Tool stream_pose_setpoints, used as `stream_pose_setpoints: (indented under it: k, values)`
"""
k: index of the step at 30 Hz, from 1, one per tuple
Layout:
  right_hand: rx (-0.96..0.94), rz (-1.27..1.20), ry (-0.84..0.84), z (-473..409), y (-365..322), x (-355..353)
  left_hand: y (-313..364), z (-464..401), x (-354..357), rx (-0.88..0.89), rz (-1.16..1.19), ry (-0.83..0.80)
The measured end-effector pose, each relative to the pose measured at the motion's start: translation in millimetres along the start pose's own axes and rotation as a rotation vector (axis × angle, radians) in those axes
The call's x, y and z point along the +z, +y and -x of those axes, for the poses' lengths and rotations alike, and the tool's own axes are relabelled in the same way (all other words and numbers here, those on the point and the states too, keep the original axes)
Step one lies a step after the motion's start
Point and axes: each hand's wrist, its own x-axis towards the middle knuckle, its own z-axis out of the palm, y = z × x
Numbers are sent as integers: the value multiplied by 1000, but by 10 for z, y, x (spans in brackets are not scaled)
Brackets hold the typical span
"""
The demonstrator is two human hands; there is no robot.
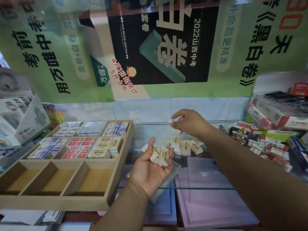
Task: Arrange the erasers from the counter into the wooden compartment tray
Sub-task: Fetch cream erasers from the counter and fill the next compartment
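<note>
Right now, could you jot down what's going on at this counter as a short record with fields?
Setting: glass counter in a stationery shop
Tray: wooden compartment tray; back and middle rows hold erasers, front three compartments bare
Left hand: palm up, cupping several cream erasers
Right hand: pinching one small white eraser above the counter
Loose pile: cream erasers lying on the glass, right of the tray
Right edge: stacked boxes

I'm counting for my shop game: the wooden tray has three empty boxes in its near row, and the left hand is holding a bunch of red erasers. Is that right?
Nearly. The head view shows the wooden compartment tray with three empty compartments in its near row, but the left hand holds a bunch of cream-white erasers with dark lettering, not red ones. The red-labelled erasers lie in the tray's middle compartment.
</note>
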Motion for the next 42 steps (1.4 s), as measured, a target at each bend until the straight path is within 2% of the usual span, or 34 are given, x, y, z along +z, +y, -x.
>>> stream_pose_setpoints:
  k: [3,5,7,11,14,16,18,21,27,30,32,35,37,39,42]
  values:
    - [-58,-100,-196,294,-237,260,9,-17,-19,-11,-5,-11]
    - [-86,13,-232,384,-263,410,6,-32,-22,-21,-6,-5]
    - [-103,162,-221,423,-251,491,1,-38,-25,-21,0,4]
    - [-74,122,-220,434,-252,356,-18,-14,-5,-7,28,24]
    - [-45,359,-33,243,-120,65,-18,15,4,27,49,28]
    - [41,566,17,79,63,-120,-11,30,-1,39,53,31]
    - [144,728,-10,-28,268,-203,-7,46,6,38,54,22]
    - [234,824,-66,-87,484,-189,-21,54,24,56,48,31]
    - [265,741,-7,-128,560,-152,-6,68,46,58,49,31]
    - [160,651,90,-18,375,-125,-21,55,42,52,41,40]
    - [74,495,145,88,174,-32,-8,51,33,60,35,33]
    - [48,154,-7,269,-84,139,0,44,16,58,20,35]
    - [89,39,-112,366,-121,241,-12,28,-4,38,1,33]
    - [80,38,-138,409,-75,361,-14,17,-23,37,-19,33]
    - [50,131,-68,437,-19,495,-16,20,-15,80,-4,47]
